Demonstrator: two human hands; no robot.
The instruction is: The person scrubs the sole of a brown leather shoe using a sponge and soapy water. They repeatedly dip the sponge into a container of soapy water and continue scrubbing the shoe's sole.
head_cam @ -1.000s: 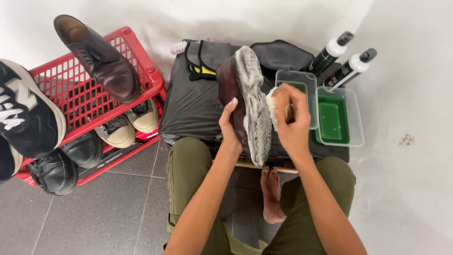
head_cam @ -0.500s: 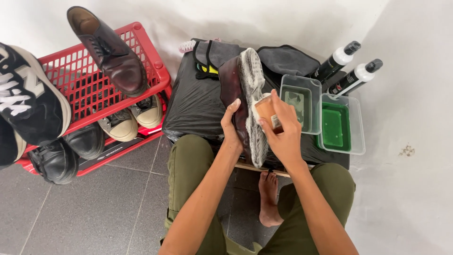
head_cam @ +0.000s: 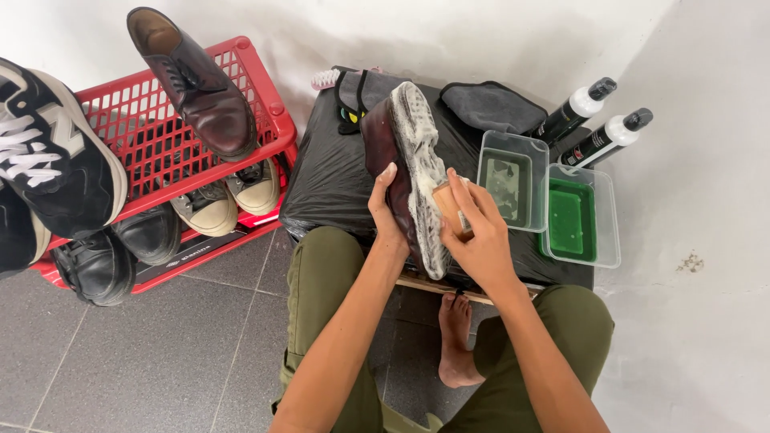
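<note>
My left hand (head_cam: 388,215) grips a dark red leather shoe (head_cam: 383,144) on its side, its foamy pale sole (head_cam: 423,168) turned to the right. Against that sole my right hand (head_cam: 476,232) presses a small wooden-backed brush (head_cam: 446,204). The shoe rests over a low table wrapped in black plastic (head_cam: 333,180), just beyond my knees in olive trousers.
Right of the shoe stand two clear tubs, one with murky water (head_cam: 508,180), one with green liquid (head_cam: 573,216), and two black spray bottles (head_cam: 589,120). Grey cloths (head_cam: 489,106) lie at the back. A red rack (head_cam: 160,136) at left holds several shoes. A bare foot (head_cam: 455,341) rests on grey tiles.
My right hand has carried the brush from beside the water tub leftward onto the sole and pressed it there. The camera view shifted slightly; the left hand kept its grip.
</note>
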